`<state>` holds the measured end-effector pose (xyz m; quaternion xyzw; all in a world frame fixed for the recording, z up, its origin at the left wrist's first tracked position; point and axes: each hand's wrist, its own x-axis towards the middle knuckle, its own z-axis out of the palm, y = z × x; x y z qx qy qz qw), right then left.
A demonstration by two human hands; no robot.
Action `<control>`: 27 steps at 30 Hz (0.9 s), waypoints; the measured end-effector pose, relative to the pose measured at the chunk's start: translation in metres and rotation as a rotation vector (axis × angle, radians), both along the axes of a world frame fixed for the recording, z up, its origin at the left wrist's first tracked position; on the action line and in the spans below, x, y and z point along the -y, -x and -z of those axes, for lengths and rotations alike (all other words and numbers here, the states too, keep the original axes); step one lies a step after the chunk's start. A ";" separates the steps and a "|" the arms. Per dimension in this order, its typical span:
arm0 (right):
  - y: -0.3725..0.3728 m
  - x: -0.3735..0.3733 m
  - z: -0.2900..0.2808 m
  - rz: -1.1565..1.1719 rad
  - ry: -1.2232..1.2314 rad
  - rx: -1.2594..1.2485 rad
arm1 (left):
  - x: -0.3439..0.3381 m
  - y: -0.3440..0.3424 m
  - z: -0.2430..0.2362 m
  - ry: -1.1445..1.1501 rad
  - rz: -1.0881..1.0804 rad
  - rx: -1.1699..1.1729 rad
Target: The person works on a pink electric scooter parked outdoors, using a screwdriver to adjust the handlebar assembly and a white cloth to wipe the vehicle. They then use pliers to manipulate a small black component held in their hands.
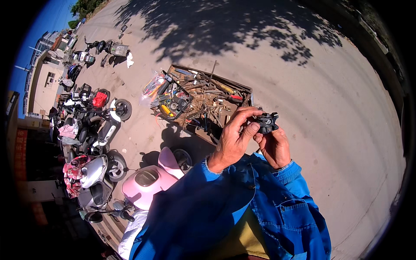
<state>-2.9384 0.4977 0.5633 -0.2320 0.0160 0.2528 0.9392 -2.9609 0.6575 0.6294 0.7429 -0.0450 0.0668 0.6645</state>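
Between both hands, in front of my chest, is a small black part (pixel 266 122) with stubby knobs or lobes round its rim; its exact kind I cannot make out. My left hand (pixel 234 141) grips it from the left, thumb and forefinger pressed to its side. From below and to the right, my right hand (pixel 274 146) pinches it, with the fingertips partly hidden behind it. Just beyond my hands stands a shallow tool tray (pixel 245 89) full of rusty tools, bolts and screws.
A black bin (pixel 189 103) with tapes and small parts sits at the tray's left end, beside a clear plastic bag (pixel 149 93). A pink scooter (pixel 149 182) stands close at left. Several parked scooters (pixel 97 169) line the left side. Tree shade falls on the far pavement (pixel 329 108).
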 end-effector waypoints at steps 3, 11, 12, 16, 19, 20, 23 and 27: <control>0.000 0.007 -0.001 0.042 0.167 0.087 | 0.006 0.003 0.018 0.183 -0.034 -0.092; 0.013 0.008 0.032 0.052 0.961 0.383 | -0.003 0.024 0.078 0.720 -0.028 -0.609; 0.013 0.007 0.033 0.030 1.028 0.419 | -0.007 0.026 0.080 0.699 -0.030 -0.629; 0.012 -0.017 0.029 0.001 1.123 0.566 | -0.026 0.042 0.080 0.795 -0.081 -0.703; 0.013 -0.040 0.033 -0.028 1.124 0.650 | -0.045 0.060 0.098 1.065 -0.145 -0.670; 0.013 -0.046 0.031 -0.043 1.154 0.687 | -0.050 0.067 0.111 1.142 -0.133 -0.646; 0.014 -0.068 0.042 -0.072 1.200 0.823 | -0.068 0.091 0.136 1.254 -0.157 -0.653; 0.007 -0.096 0.080 -0.113 1.201 0.699 | -0.102 0.121 0.147 1.259 -0.233 -0.602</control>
